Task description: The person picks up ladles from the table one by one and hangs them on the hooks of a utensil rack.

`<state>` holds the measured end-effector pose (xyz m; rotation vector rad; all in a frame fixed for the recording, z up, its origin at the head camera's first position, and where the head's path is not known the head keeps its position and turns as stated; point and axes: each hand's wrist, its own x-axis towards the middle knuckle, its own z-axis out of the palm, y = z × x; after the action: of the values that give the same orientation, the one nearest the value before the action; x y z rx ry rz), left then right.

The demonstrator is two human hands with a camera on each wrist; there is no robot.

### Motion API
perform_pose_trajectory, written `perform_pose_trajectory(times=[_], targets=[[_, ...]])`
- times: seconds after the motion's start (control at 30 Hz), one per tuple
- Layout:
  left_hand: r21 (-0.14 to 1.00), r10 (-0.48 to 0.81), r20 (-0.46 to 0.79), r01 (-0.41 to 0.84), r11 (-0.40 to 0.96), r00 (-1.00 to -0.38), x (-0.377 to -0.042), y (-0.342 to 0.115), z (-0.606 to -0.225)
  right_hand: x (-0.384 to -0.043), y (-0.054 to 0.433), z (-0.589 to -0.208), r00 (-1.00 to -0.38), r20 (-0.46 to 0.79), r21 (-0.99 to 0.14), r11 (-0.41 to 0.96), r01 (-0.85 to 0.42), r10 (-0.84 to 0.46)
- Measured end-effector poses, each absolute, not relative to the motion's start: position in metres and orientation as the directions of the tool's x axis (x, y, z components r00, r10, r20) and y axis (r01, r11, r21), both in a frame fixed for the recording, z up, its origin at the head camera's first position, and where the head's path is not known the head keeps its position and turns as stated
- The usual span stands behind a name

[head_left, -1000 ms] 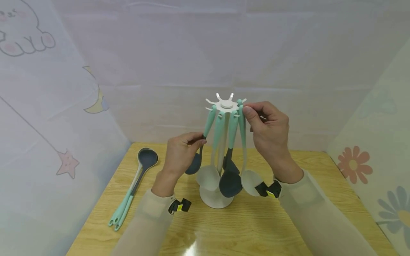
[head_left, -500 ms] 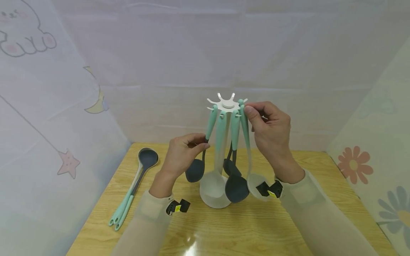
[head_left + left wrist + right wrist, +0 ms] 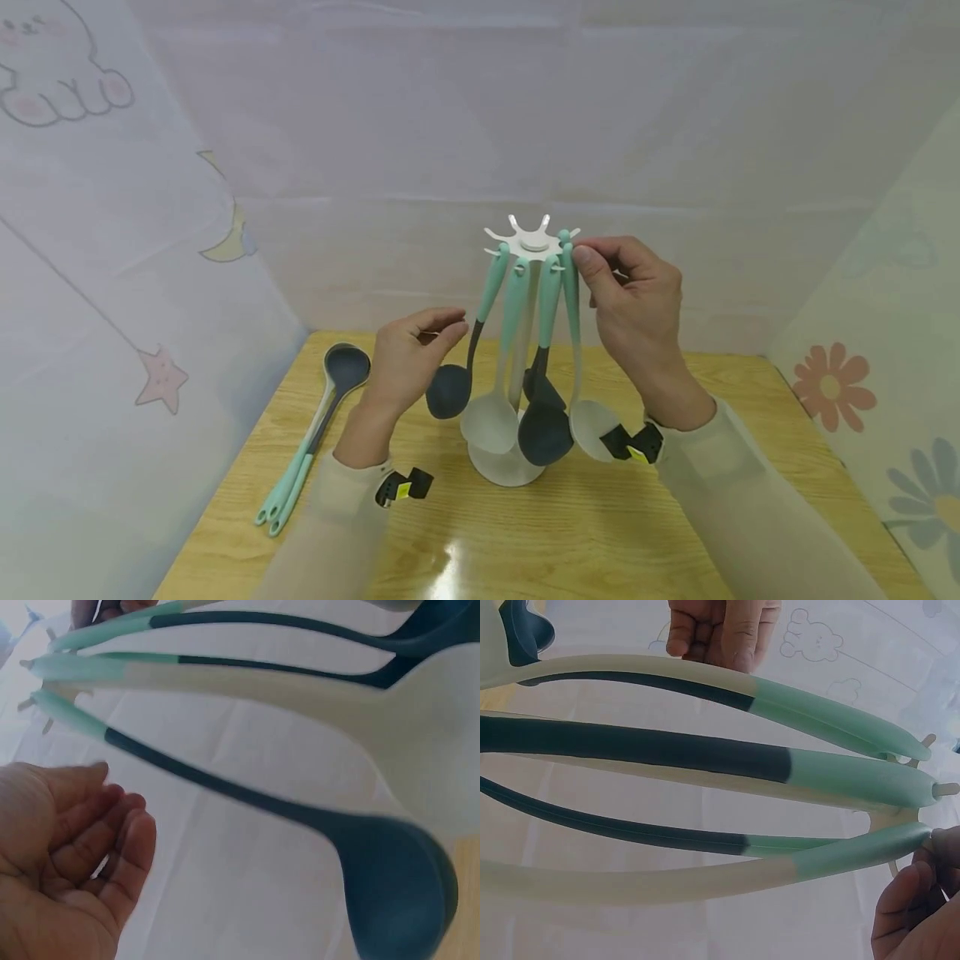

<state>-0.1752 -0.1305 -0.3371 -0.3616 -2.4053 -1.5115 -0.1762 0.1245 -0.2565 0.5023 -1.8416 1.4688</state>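
A white rotating utensil rack (image 3: 534,244) stands upright, with several mint-handled utensils hanging from its hooks. At its right side my right hand (image 3: 639,292) pinches the top of a white ladle's (image 3: 595,429) mint handle near the hook, as the right wrist view also shows. My left hand (image 3: 408,354) is just left of a dark blue ladle (image 3: 397,877) hanging on the left hook. Its fingers are loosely bent, hold nothing and stand apart from that ladle. Between them hang another white ladle (image 3: 491,422) and a dark utensil (image 3: 545,433). A further dark utensil (image 3: 551,392) is partly hidden behind.
On the wooden table (image 3: 600,533), several ladles (image 3: 348,369) with mint handles lie stacked at the left. The rack's round white base (image 3: 506,471) is partly covered by the hanging utensils. Fabric walls (image 3: 420,108) enclose the back and both sides.
My left hand has let go of the dark ladle's shaft and drawn back left. The hanging utensils have swung slightly. My right hand stays at the white ladle's handle top.
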Motion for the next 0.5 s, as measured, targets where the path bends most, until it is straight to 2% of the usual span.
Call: perform_pose_trajectory(times=[0.13, 0.27, 0.5], targets=[[0.79, -0.004, 0.319, 0.263, 0.554, -0.948, -0.175, -0.16, -0.345, -0.176, 0.125, -0.255, -0.664, 0.737, -0.668, 0.282, -0.689, 0.126], [0.668, -0.054, 0.236, 0.122, 0.734, -0.97, -0.175, -0.197, -0.36, -0.176, 0.125, -0.255, -0.659, 0.742, -0.662, 0.289, -0.692, 0.121], [0.473, -0.091, 0.001, -0.08, 0.877, -0.996, -0.171, -0.255, -0.4, -0.175, 0.125, -0.254, -0.652, 0.751, -0.649, 0.296, -0.701, 0.102]])
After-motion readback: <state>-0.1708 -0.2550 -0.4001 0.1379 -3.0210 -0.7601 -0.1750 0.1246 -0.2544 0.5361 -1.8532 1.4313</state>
